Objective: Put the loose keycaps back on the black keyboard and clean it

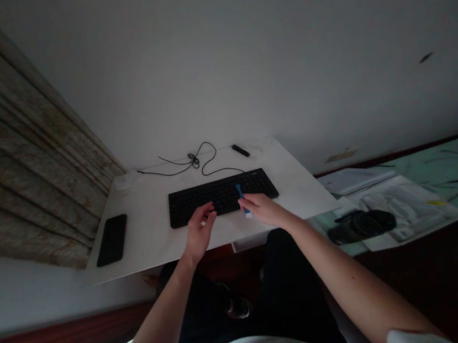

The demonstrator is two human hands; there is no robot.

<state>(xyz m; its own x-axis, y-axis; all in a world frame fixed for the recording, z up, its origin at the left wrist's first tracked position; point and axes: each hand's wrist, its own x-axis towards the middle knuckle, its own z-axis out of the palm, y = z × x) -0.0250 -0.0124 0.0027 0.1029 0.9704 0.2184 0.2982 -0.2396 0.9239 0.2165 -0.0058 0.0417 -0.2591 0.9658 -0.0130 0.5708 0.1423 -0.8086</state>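
Note:
A black keyboard (190,198) lies on the white desk, its cable running off the back edge. My right hand (261,207) is closed around a slim blue tool (239,190) with a white patch at its near end, held over the right half of the keyboard. The tool's exact kind is too small to make out. At the keyboard's front edge hovers my left hand (201,225), its fingers loosely bent, thumb and fingertips apart, with nothing visible between them.
On the white desk (150,242) a black phone (112,240) lies at the left. A tied black cable (193,161) and a small black stick-shaped object (240,150) lie at the back. Papers and a dark bundle (363,225) rest on a low surface to the right.

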